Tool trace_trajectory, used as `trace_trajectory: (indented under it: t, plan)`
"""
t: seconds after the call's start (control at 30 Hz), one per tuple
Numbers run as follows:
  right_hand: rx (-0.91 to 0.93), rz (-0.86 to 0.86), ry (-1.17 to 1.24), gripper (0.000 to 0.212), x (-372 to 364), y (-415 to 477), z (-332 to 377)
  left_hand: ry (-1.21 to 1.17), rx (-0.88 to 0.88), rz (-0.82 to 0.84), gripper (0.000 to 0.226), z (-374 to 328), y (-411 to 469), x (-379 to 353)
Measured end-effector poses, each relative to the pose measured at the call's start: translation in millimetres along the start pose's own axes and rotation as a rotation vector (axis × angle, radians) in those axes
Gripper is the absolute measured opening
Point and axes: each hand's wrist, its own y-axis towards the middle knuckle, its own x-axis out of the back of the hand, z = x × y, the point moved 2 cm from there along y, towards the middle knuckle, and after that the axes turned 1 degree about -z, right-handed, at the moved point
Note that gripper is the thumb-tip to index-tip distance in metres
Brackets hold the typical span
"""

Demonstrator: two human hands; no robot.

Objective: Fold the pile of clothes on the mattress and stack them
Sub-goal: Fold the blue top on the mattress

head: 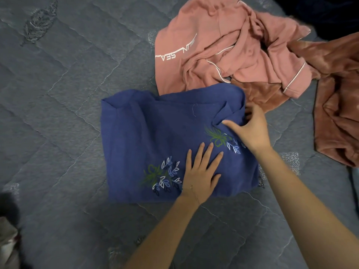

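A blue garment with leaf prints lies partly folded in the middle of the grey quilted mattress. My left hand presses flat on its near right part, fingers straight and spread. My right hand grips the garment's right edge, thumb on top and fingers tucked under the fold. Behind it lies a crumpled pink garment with white piping and lettering. A rust-brown fleece garment sprawls at the right, part of it under the pink one.
Bare mattress stretches to the left and toward me. A dark blurred shape and a bit of pale cloth sit at the lower left corner. Something dark fills the upper right corner.
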Motion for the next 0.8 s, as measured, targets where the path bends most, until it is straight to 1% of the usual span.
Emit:
trace_trajectory:
  t: [0.03, 0.13, 0.2, 0.27, 0.3, 0.37, 0.4, 0.47, 0.53, 0.57, 0.63, 0.67, 0.7, 0.73, 0.8]
  plan:
    - [-0.005, 0.012, -0.039, 0.055, -2.3, -1.0, -1.6, 0.006, 0.008, -0.005, 0.063, -1.1, -0.6, 0.2]
    - [-0.030, -0.077, -0.094, 0.019, 0.3, -2.1, -1.8, -0.028, 0.000, -0.038, 0.066, -6.9, -8.3, -0.6]
    - [-0.044, -0.179, -0.028, 0.007, 9.2, 0.4, -2.5, -0.052, -0.113, -0.074, 0.066, -16.9, -19.3, -4.3]
    - [-0.082, -0.294, 0.098, 0.006, 20.9, 4.6, -2.0, -0.069, -0.242, -0.075, 0.065, -28.7, -29.9, -9.0]
    - [-0.108, -0.348, 0.172, 0.007, 26.3, 6.9, -2.4, -0.065, -0.268, -0.057, 0.067, -33.9, -32.6, -10.8]
    - [-0.190, -0.424, 0.315, 0.010, 32.6, 11.1, -4.4, -0.050, -0.223, -0.016, 0.072, -43.7, -29.9, -10.7]
    - [-0.234, -0.428, 0.349, 0.014, 32.7, 12.6, -6.0, -0.047, -0.179, -0.003, 0.073, -48.6, -25.0, -9.3]
    - [-0.280, -0.350, 0.339, 0.021, 27.8, 12.8, -7.9, -0.050, -0.121, -0.007, 0.072, -59.9, -12.9, -6.9]
    - [-0.286, -0.197, 0.326, 0.014, 20.2, 12.1, -9.3, -0.082, -0.089, -0.019, 0.067, -69.5, 0.1, -4.7]
    - [-0.278, -0.115, 0.293, 0.024, 17.6, 11.6, -9.7, -0.103, -0.069, -0.039, 0.062, -72.6, 6.0, -4.0]
    - [-0.225, 0.028, 0.134, 0.054, 14.5, 11.1, -8.6, -0.134, -0.036, -0.103, 0.045, -75.0, 13.4, -3.4]
    - [-0.192, 0.072, 0.050, 0.065, 12.8, 11.3, -7.4, -0.154, -0.026, -0.137, 0.035, -74.6, 15.5, -2.7]
    - [-0.171, 0.093, -0.015, 0.072, 10.9, 11.7, -7.5, -0.184, -0.019, -0.178, 0.026, -73.6, 16.7, -2.6]
    - [-0.166, 0.092, -0.066, 0.072, 9.1, 11.7, -7.1, -0.219, -0.013, -0.210, 0.018, -72.0, 16.7, -2.1]
    - [-0.191, 0.082, -0.102, 0.062, 4.9, 11.0, -4.3, -0.274, 0.002, -0.261, 0.011, -68.1, 12.9, 0.8]
